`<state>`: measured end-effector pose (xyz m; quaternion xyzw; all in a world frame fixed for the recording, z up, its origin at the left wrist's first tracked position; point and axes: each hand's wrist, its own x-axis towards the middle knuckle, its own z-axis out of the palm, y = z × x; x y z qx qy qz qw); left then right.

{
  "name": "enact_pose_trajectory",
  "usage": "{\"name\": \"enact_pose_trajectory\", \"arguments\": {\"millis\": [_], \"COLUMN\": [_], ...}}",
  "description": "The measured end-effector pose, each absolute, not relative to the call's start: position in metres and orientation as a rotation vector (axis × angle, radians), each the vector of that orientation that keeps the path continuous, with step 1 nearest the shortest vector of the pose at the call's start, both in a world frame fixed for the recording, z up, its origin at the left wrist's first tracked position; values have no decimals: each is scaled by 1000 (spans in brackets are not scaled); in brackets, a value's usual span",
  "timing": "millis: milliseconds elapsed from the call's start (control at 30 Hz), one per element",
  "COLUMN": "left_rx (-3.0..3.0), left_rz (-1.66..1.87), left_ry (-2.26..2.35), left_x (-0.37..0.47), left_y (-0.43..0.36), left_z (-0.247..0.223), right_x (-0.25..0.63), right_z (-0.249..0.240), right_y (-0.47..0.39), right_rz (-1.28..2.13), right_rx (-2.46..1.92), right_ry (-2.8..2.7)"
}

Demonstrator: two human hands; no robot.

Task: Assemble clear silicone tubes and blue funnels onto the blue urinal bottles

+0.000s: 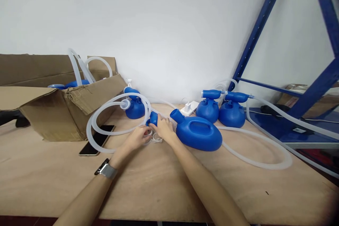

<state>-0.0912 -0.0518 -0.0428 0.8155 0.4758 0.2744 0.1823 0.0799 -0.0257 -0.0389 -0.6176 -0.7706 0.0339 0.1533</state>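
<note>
A short blue cap-like piece (153, 118) is between my hands, just above the table. My right hand (165, 128) is closed round its right side. My left hand (138, 137) is closed at its lower edge, fingertips pinched; what they grip is partly hidden. Small clear loops (156, 139) show below the fingers. Right of my hands, a blue urinal bottle (198, 132) lies with its uncapped neck pointing up and left. A coiled translucent hose (91, 130) lies on the left, its cup-shaped white end (125, 104) near another blue bottle (135, 108).
A cardboard box (50, 120) with hoses and blue bottles stands left, beside a phone (96, 141). Two capped blue bottles (207, 110) with hoses stand right of a white power strip (189, 107). One hose (278, 165) loops across the right tabletop. A blue metal rack (261, 24) rises there.
</note>
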Motion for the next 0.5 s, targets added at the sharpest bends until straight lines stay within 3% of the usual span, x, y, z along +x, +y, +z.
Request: {"name": "enact_pose_trajectory", "arguments": {"millis": [267, 500], "left_rx": [1893, 1507], "left_rz": [1206, 1520], "left_ry": [1470, 1462], "left_x": [-97, -93], "left_y": [-46, -57], "left_z": [-47, -37], "right_x": [96, 168], "right_z": [-13, 6], "right_y": [-55, -98], "right_rz": [125, 611], "right_rx": [-1696, -1373], "right_ry": [-2113, -1671]}}
